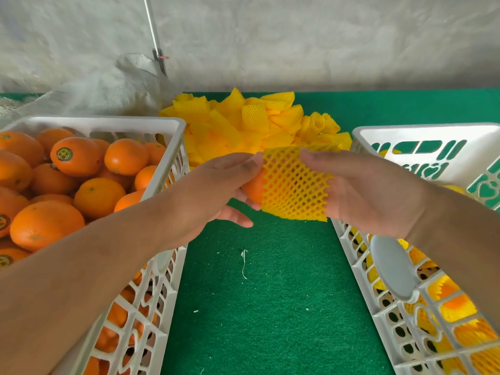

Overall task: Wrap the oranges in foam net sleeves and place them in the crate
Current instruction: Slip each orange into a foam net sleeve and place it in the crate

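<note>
Above the green table, my left hand (216,185) grips an orange (253,189), most of it hidden by my fingers. A yellow foam net sleeve (295,185) is stretched open over the orange's right side. My right hand (362,190) holds the sleeve, with the thumb on its top edge and the fingers inside the net. A white crate (173,147) on the left is full of bare oranges (97,196). On the right, another white crate (359,255) holds wrapped oranges (457,307), seen through its side wall.
A heap of yellow foam net sleeves (243,125) lies at the back of the green felt table (270,307), between the two crates. A white cloth wall and a thin pole (153,31) stand behind the table.
</note>
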